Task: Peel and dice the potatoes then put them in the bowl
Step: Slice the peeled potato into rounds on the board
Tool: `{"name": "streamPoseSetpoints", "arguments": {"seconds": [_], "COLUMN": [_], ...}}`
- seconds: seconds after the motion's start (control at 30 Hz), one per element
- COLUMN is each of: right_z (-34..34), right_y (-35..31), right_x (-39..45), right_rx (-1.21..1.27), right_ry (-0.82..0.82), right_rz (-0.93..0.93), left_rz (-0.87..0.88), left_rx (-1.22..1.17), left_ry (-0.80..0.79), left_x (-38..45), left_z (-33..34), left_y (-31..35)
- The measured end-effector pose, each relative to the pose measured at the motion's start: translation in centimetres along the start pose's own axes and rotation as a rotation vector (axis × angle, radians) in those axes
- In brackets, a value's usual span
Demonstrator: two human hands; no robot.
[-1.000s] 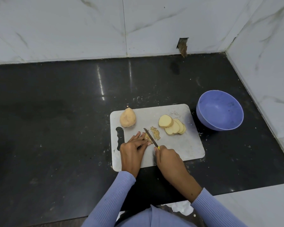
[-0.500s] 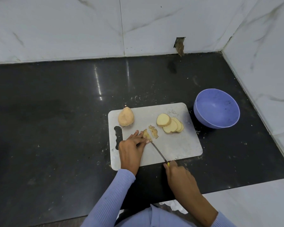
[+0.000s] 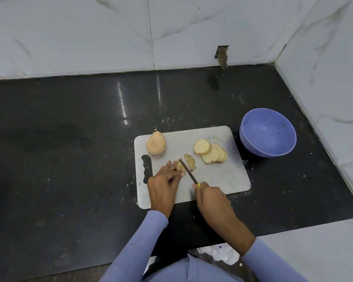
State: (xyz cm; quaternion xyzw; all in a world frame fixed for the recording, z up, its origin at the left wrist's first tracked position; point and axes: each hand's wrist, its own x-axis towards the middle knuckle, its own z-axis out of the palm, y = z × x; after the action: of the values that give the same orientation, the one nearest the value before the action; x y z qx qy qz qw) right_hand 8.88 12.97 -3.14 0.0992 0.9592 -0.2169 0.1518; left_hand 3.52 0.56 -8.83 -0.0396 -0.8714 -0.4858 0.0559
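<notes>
On the board (image 3: 218,178), the left hand (image 3: 163,184) presses flat fingers on a potato piece (image 3: 179,165) while the right hand (image 3: 211,197) grips the knife (image 3: 188,171) against it, slices (image 3: 210,152) lying near the bowl (image 3: 267,132).

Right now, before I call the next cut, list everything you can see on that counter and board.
cutting board: one, white, on the black counter, centre.
whole potato: one, tan, peeled, board's far left corner.
potato slices: several, pale yellow, overlapping, far right of the board.
potato piece: one, pale, under the left fingertips, against the blade.
cut bits: small heap, yellowish, just right of the blade.
knife: one, dark blade, yellow handle.
bowl: one, purple, holds nothing, right of the board.
counter: black, speckled with scraps.
left hand: steadies the potato piece.
right hand: grips the knife.
</notes>
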Motion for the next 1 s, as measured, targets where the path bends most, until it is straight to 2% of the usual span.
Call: {"name": "streamPoseSetpoints", "arguments": {"seconds": [0.23, 0.63, 1.0], "right_z": [-0.4, 0.4, 0.5], "right_y": [1.0, -0.8, -1.3], "right_x": [0.8, 1.7, 1.6], "right_rx": [0.011, -0.020, -0.107], "right_ry": [0.042, -0.062, -0.089], "right_rz": [0.006, 0.002, 0.021], "left_rz": [0.010, -0.002, -0.049], "left_rx": [0.008, -0.019, -0.005], "left_ry": [0.006, 0.033, 0.017], "left_x": [0.0, 0.1, 0.7], "left_z": [0.0, -0.4, -0.6], "left_y": [-0.1, -0.1, 0.6]}}
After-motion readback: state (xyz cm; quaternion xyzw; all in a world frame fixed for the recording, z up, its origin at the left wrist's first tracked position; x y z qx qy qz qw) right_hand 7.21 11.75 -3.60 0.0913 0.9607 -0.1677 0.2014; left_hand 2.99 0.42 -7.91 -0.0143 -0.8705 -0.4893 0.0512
